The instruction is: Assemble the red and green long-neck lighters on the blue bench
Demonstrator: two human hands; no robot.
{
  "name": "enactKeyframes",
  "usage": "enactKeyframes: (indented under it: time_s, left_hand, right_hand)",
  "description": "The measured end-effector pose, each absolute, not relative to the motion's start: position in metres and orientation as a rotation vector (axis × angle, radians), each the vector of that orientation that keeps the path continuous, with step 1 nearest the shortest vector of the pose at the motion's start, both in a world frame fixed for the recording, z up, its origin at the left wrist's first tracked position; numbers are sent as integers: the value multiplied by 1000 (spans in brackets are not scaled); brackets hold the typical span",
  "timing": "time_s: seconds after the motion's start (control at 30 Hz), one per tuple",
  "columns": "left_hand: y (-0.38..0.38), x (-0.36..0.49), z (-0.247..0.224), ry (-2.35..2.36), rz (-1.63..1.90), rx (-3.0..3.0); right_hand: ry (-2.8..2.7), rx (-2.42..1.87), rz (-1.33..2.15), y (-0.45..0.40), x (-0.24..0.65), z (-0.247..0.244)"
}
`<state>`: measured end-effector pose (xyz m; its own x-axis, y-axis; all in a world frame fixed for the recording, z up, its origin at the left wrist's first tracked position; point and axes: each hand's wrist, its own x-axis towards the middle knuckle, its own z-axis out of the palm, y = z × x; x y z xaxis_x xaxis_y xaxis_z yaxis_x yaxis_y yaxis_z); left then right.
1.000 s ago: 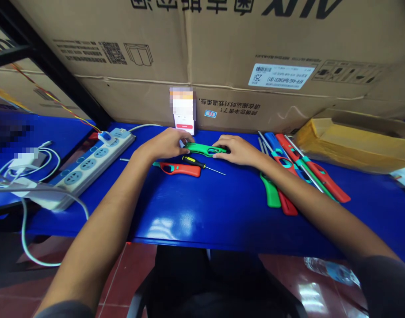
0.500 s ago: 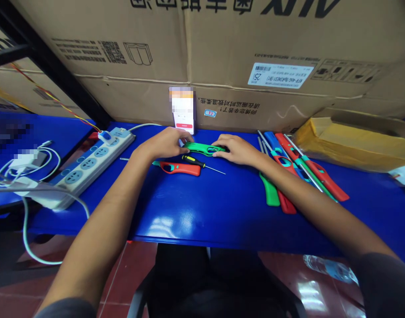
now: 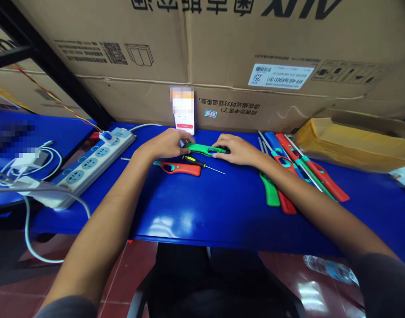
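Green lighter (image 3: 202, 149), long axis left-right, tip left; right hand (image 3: 237, 150) fingers (image 3: 219, 150) gripping right end; left hand (image 3: 164, 144) fingers (image 3: 181, 142) at tip.

**Way Open Toward Me, Tight Ahead and on Both Sides**

Past my left hand (image 3: 164, 144) the way forward is blocked by the blurred phone (image 3: 183, 110), propped against the cardboard carton (image 3: 255, 44). The green utility lighter (image 3: 202, 149) sits between that hand and my right hand (image 3: 237, 150). Just nearer me, the red utility lighter (image 3: 181, 168) and the screwdriver (image 3: 192, 161) lie side by side, so I'd lift over them. The power strip (image 3: 89, 165) stands in my way on the left; on the right, the heap of utility lighters (image 3: 270, 190) and the yellow-lined box (image 3: 355, 145). My hands can slide freely across the blue tabletop (image 3: 205, 207) between the power strip and the heap, below the red lighter.
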<state>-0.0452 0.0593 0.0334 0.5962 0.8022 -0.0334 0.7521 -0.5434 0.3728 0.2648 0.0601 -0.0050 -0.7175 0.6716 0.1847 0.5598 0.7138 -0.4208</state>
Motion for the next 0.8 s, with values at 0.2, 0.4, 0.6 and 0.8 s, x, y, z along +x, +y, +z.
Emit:
enactKeyframes:
  time_s: [0.2, 0.4, 0.6, 0.8]
  left_hand:
    - [59, -45, 34, 1255, 170, 2507]
    - [59, -43, 34, 1270, 173, 2499]
    - [58, -43, 35, 1276, 176, 2480]
    - [58, -42, 34, 1280, 160, 2484]
  right_hand:
    - [-2611, -967, 489, 61, 264, -6]
    - [-2609, -957, 461, 60, 265, -6]
    - [-2622, -952, 434, 57, 264, -5]
    - [-2598, -972, 473, 57, 261, -6]
